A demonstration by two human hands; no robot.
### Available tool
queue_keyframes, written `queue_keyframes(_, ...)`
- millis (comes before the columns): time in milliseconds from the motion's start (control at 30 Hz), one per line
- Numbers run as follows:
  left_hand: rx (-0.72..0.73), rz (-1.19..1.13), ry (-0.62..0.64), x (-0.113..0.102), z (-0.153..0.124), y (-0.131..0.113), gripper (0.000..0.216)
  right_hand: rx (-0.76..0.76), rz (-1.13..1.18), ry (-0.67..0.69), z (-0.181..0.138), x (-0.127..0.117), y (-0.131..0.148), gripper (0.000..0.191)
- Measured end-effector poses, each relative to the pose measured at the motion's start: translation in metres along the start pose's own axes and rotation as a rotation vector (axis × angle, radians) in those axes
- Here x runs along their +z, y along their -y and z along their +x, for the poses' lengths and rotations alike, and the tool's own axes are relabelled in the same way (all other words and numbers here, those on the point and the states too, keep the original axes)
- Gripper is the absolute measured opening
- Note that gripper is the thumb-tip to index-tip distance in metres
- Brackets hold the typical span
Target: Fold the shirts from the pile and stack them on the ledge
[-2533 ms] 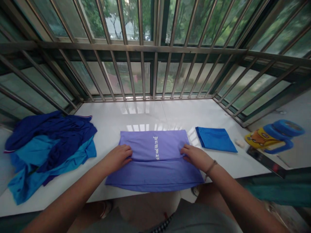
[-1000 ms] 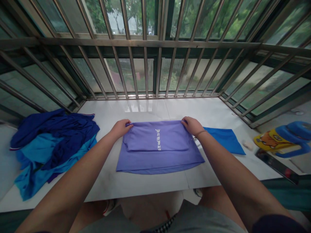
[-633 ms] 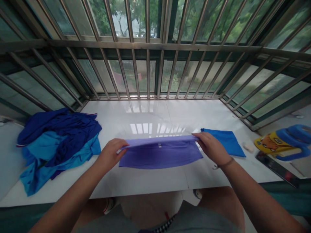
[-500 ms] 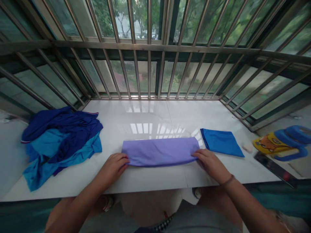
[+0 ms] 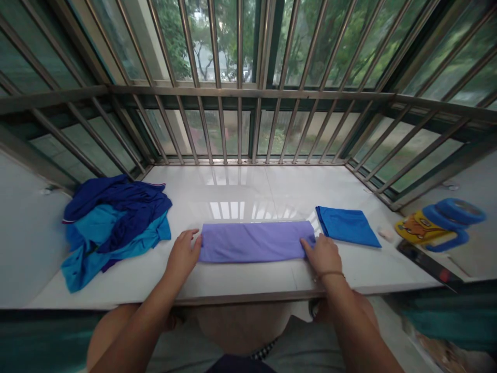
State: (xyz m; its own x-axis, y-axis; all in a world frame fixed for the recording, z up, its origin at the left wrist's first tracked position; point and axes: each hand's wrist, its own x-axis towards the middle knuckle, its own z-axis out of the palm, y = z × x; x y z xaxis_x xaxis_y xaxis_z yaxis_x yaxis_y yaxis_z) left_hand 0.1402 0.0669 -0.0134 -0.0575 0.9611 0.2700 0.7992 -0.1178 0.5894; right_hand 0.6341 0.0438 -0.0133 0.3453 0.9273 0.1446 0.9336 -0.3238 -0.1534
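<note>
Folded down from a wide panel since the earlier frames, the purple cloth [image 5: 252, 241] is now lying as one narrow strip near the front edge of the white ledge [image 5: 240, 191]. Its ends are being pressed flat: the left hand [image 5: 183, 255] is resting open at the left end, the right hand [image 5: 323, 254] open at the right end. One folded blue cloth [image 5: 345, 226] is sitting just beside the right hand. One heap of blue clothes [image 5: 112, 223] is lying well apart on the left. Bare ledge is being left behind the strip, up to the window bars [image 5: 248, 129].
</note>
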Motion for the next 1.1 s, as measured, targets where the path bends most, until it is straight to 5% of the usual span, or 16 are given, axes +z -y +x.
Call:
queue_keyframes(100, -0.176, -0.036, 0.053, 0.011, 0.013, 0.005, 0.043, 0.054, 0.076, 0.124, 0.012, 0.002, 0.005, 0.043)
queue_keyframes(200, -0.182, -0.129, 0.107, 0.017, 0.017, 0.017, 0.04, 0.038, 0.107, 0.171, 0.022, -0.005, 0.01, 0.033)
queue_keyframes(400, -0.163, -0.383, 0.147, 0.014, 0.018, 0.033, 0.048, 0.002, 0.302, 0.03, 0.022, -0.043, 0.056, 0.031)
queue_keyframes(633, -0.184, -0.313, 0.165, 0.011, 0.015, 0.02, 0.035, -0.337, 0.43, -0.01, -0.019, -0.072, 0.215, 0.023)
queue_keyframes(733, -0.212, -0.321, 0.151, 0.009, 0.015, 0.019, 0.037, -0.554, 0.356, 0.213, -0.059, -0.055, 0.289, 0.03)
queue_keyframes(833, -0.24, -0.367, 0.121, 0.008, 0.015, 0.021, 0.045, -0.746, 0.332, 0.438, -0.098, -0.034, 0.33, 0.031)
queue_keyframes(967, -0.214, -0.338, 0.099, 0.011, 0.015, 0.022, 0.042, -0.774, 0.425, 0.377, -0.117, -0.024, 0.314, 0.029)
queue_keyframes(1100, -0.219, -0.363, 0.106, 0.015, 0.015, 0.019, 0.04, -0.419, 0.392, 0.068, -0.086, -0.02, 0.251, 0.033)
